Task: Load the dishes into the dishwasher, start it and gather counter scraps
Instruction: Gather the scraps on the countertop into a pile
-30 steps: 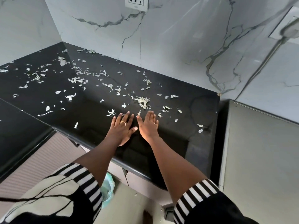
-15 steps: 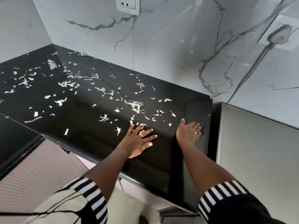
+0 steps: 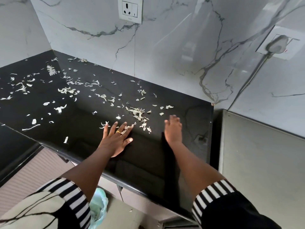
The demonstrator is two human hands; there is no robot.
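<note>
Touching scraps (image 3: 137, 112) strewn L-R, left hand (image 3: 115, 141) flat, right hand (image 3: 173, 129) edge-on

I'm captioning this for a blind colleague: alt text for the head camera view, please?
Two bare hands on a glossy black counter strewn with pale scraps: the left hand lies flat touching a few, the right hand is blurred beside a pile. Behind, a marble wall with a socket.
</note>
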